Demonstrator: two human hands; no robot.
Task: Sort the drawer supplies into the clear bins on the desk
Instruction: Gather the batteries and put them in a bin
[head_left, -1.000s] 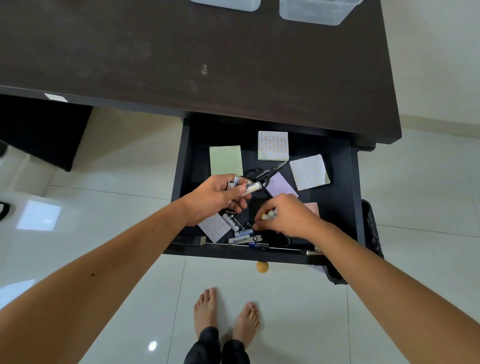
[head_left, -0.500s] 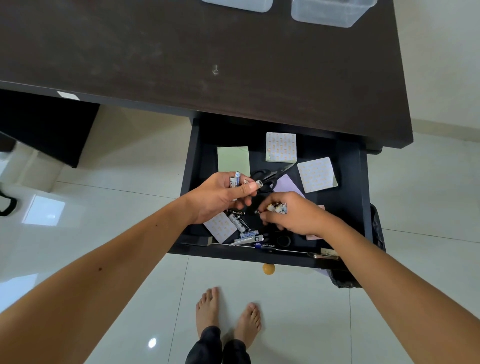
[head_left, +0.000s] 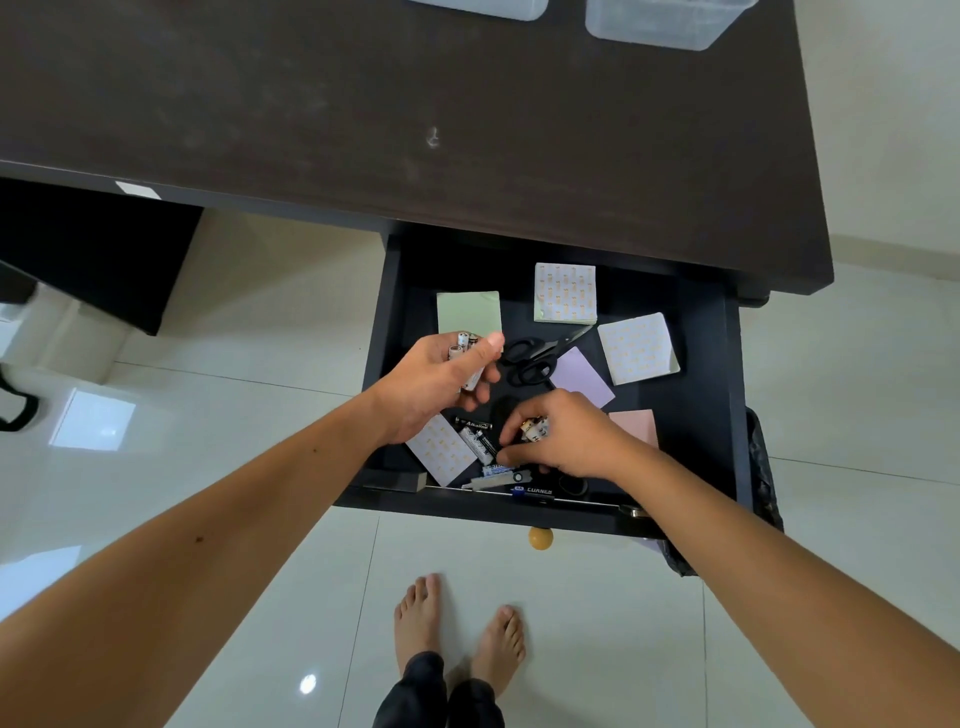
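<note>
My left hand (head_left: 436, 384) grips a bundle of batteries (head_left: 464, 347) above the drawer (head_left: 698, 395), right hand (head_left: 563, 439) pinches more near its front; small, rigid, slippery cylinders, best grasped mid-body

Home office: desk (head_left: 363, 104), stationery drawer (head_left: 701, 415)

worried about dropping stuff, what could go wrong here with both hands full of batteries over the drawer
The left hand grips several batteries loosely fanned, so one might slip out on the way to the bins, which sit far back on the desk. The right hand already holds batteries while reaching for more, so it may fumble them. The scissors lie close to both hands.
</note>
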